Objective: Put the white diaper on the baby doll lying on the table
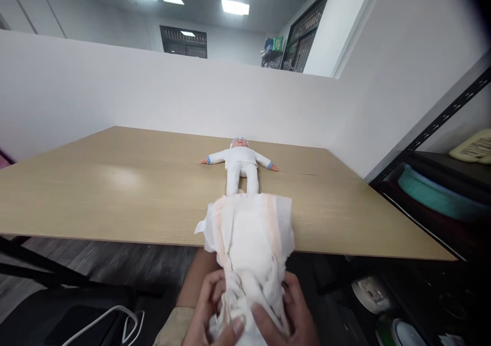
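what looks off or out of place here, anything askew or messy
Nothing is spilled or broken. The one untidy thing is the white diaper, bunched and creased in the left hand and right hand rather than spread flat. The doll lies straight on its back, arms out, on the wooden table.

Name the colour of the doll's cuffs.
Light blue cuffs on a white-suited doll, seen in the head view.
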A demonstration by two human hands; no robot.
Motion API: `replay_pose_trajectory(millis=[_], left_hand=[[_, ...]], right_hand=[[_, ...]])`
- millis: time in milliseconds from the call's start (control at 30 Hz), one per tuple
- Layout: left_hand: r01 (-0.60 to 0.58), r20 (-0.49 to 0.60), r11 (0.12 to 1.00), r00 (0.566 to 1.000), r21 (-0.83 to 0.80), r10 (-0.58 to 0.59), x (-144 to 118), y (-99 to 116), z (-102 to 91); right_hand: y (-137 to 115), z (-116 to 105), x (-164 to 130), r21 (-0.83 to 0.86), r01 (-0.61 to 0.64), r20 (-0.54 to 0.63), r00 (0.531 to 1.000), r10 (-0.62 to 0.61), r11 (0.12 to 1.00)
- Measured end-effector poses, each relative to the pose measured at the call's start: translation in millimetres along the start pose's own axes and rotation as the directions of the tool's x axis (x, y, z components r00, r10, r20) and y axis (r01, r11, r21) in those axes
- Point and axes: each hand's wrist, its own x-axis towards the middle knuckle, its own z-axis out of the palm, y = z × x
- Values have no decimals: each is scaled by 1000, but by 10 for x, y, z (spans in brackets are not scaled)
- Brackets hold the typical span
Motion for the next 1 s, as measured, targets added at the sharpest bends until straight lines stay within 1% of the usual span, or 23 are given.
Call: replay_pose_trajectory(millis=[67,100,167,267,367,433,500,533,600,633,667,700,733,767,800,833,867,933,1000], left_hand=[[6,-6,1000,1000,-29,-6,94,85,-5],[9,10,999,1000,-43,-8,144,89,-31],[-1,51,999,999,-42,3,244,20,-108],[-14,91,999,996,-30,17,366,-207,-213],[26,78,995,997,-98,-18,425,-412,-233],[69,72,989,996,-129,-60,425,-456,-202],[92,61,989,995,-119,-85,403,-423,-156],[95,54,990,995,-109,-89,390,-389,-134],[86,29,991,996,-101,-84,367,-315,-95],[85,14,991,996,-102,-84,359,-284,-80],[90,-1,991,996,-103,-91,354,-263,-67],[98,-17,990,995,-103,-100,351,-251,-58],[109,-29,989,993,-100,-112,350,-248,-49],[117,-39,988,992,-96,-121,349,-255,-42],[118,-50,989,991,-89,-123,349,-268,-36],[109,-59,991,992,-80,-113,348,-289,-29],[94,-68,993,993,-67,-98,349,-315,-24],[54,-86,998,995,-42,-58,353,-385,-19],[19,-87,999,996,-26,-22,363,-472,-26]], right_hand=[[-75,172,94,60,24,58,998,-27,998],[-69,220,142,79,26,90,995,-33,997],[12,250,231,77,16,147,989,-28,997],[218,199,325,44,-3,201,980,-6,999],[408,125,363,48,-45,210,977,34,998],[510,83,365,65,-69,207,977,54,996],[599,47,357,65,-66,192,980,52,996],[638,32,351,44,-45,165,986,37,998],[692,6,340,-60,35,56,998,-32,998],[700,-5,332,-132,88,-15,996,-91,987],[690,-13,324,-209,145,-82,983,-165,967],[661,-18,315,-283,204,-131,960,-248,937],[614,-20,307,-348,267,-150,930,-335,898],[552,-17,303,-404,335,-139,897,-419,851],[481,-9,305,-450,402,-101,865,-492,798],[406,7,319,-486,460,-36,839,-542,743],[335,31,346,-511,505,46,824,-564,696],[228,103,449,-546,558,217,815,-537,625],[183,202,615,-578,583,359,810,-463,571]])
